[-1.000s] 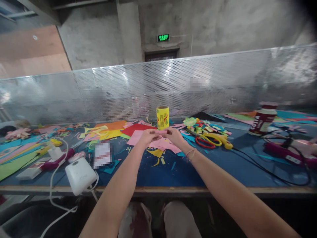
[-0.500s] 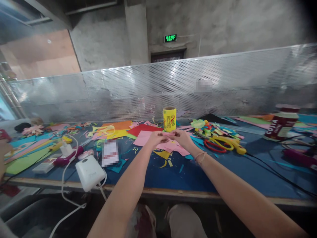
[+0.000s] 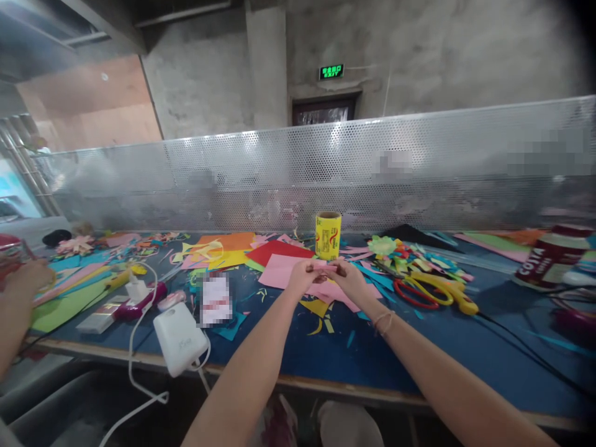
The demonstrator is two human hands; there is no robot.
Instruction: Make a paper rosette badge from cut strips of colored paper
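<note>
Between my two hands is a small piece of pink paper (image 3: 325, 268), pinched at both ends. My left hand (image 3: 303, 276) is closed on its left end, and my right hand (image 3: 348, 279) is closed on the right. Beneath them lie larger pink paper sheets (image 3: 279, 270) on the blue tabletop (image 3: 302, 351). A yellow tape roll (image 3: 328, 236) stands upright just behind my hands. Yellow paper scraps (image 3: 316, 307) lie in front. To the right rest scissors with red handles (image 3: 414, 294) and a yellow-handled tool (image 3: 440, 287) with a black cord.
A white power bank (image 3: 179, 338) with a cable lies by the front edge, left. Another person's arm (image 3: 18, 304) reaches in at far left. A dark red Costa bottle (image 3: 552, 257) stands right. Colourful paper flowers (image 3: 410, 251) lie back right. A perforated metal screen (image 3: 261, 174) runs behind.
The whole view has shifted, so things appear further right and slightly lower. The other person's arm has come further into view at left. My hands still hold the pink paper together.
</note>
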